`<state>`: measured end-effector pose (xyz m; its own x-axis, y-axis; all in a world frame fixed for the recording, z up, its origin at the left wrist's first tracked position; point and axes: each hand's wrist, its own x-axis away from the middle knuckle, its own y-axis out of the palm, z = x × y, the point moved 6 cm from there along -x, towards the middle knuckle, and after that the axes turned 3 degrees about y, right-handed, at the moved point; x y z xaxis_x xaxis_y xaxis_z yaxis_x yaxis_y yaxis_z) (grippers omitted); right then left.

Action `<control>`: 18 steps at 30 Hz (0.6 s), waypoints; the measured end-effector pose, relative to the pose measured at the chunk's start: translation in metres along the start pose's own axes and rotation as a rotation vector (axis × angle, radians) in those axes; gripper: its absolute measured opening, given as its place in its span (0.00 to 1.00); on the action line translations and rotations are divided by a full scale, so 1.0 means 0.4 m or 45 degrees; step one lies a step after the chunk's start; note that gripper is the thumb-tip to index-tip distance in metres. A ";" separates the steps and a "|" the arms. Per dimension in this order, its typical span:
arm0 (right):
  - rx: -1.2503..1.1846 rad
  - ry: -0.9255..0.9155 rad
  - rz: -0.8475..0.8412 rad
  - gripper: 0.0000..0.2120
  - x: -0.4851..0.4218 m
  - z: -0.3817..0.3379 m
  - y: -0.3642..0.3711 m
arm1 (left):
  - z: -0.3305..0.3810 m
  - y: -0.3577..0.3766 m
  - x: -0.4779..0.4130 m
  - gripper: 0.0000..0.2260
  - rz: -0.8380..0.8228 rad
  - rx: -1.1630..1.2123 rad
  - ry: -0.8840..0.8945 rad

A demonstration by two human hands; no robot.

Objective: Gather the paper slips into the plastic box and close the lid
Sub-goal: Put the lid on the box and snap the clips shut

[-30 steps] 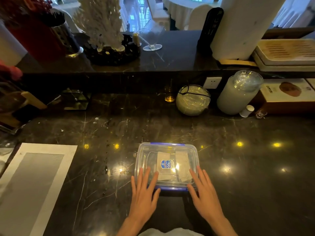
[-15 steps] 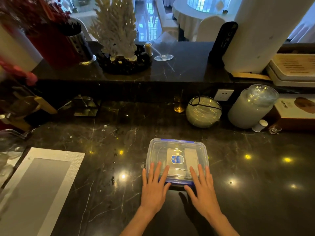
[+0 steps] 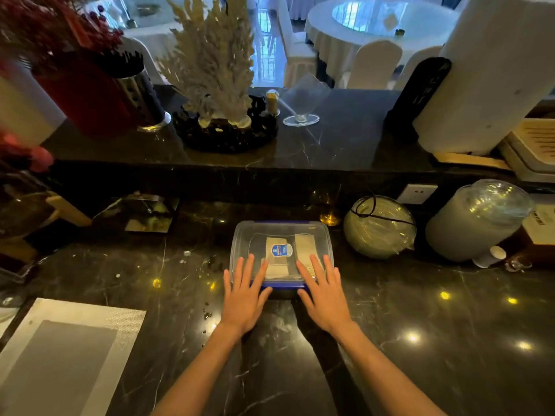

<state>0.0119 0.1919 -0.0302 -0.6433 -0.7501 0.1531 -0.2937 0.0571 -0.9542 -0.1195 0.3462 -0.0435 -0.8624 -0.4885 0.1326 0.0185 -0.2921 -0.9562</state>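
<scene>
A clear plastic box [image 3: 246, 235] with a blue-rimmed lid stands on the dark marble counter, lid on top of it. Through the lid I see pale paper slips [image 3: 304, 244] and a blue label. My left hand [image 3: 244, 291] lies flat with spread fingers on the lid's near left part. My right hand [image 3: 322, 291] lies flat in the same way on the near right part. Both palms hang over the box's near edge. Neither hand holds anything.
A grey placemat [image 3: 60, 358] lies at the near left. Behind the box stand a round wrapped bowl [image 3: 380, 228], a wrapped jar [image 3: 477, 220] and a small tray [image 3: 141, 213]. A raised ledge carries a white coral piece [image 3: 214, 70] and a clear stand [image 3: 301, 100].
The box now sits farther from me, close to the back ledge, and both arms reach out longer. My hands have stayed flat on the lid throughout.
</scene>
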 end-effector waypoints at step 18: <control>-0.030 0.034 0.010 0.32 -0.125 -0.025 -0.030 | -0.056 -0.019 -0.138 0.29 0.043 -0.013 0.034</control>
<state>0.0407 0.2354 -0.0238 -0.6641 -0.7319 0.1525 -0.3050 0.0790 -0.9491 -0.0835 0.3939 -0.0495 -0.8745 -0.4760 0.0930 0.0430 -0.2671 -0.9627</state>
